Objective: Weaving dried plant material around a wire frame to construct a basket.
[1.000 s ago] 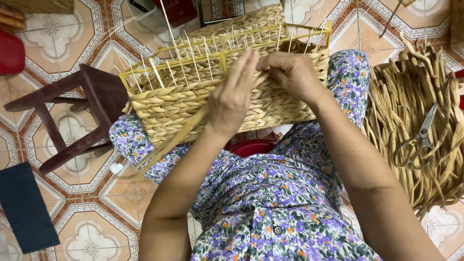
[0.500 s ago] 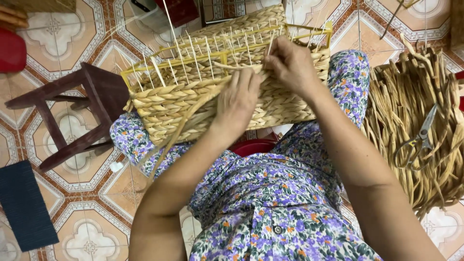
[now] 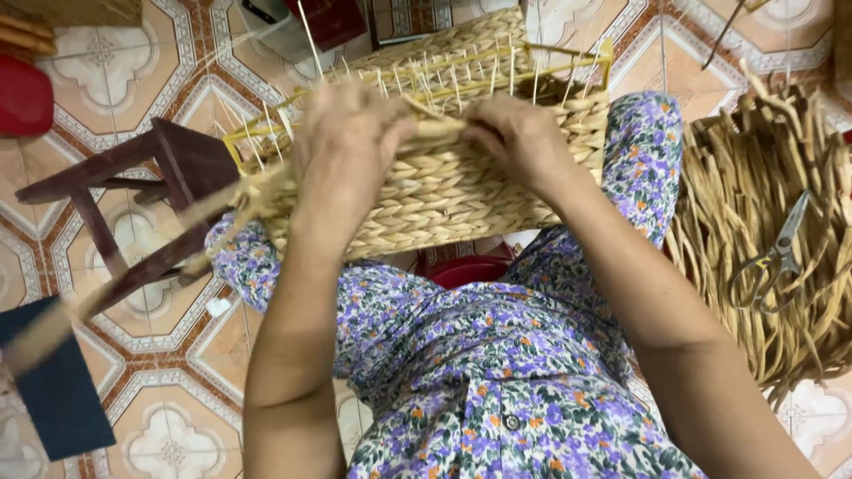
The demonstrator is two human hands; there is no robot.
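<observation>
A half-woven straw basket [image 3: 461,191] on a yellow wire frame rests across my knees, thin upright wires sticking out of its top. My left hand [image 3: 346,160] grips a twisted straw strand [image 3: 222,213] at the basket's upper edge; the strand's loose end trails down to the left. My right hand [image 3: 519,142] pinches the same strand a little further right along the rim. Both forearms reach up from my flowered dress.
A dark wooden stool [image 3: 151,204] stands left of the basket. A heap of dried straw strands [image 3: 763,222] lies at the right with scissors [image 3: 777,257] on it. A dark blue mat [image 3: 53,390] lies at lower left, a red object [image 3: 22,98] at upper left.
My left hand has slid left along the basket rim, pulling the strand out to the left. My right hand has stayed at the rim. The view has shifted slightly.
</observation>
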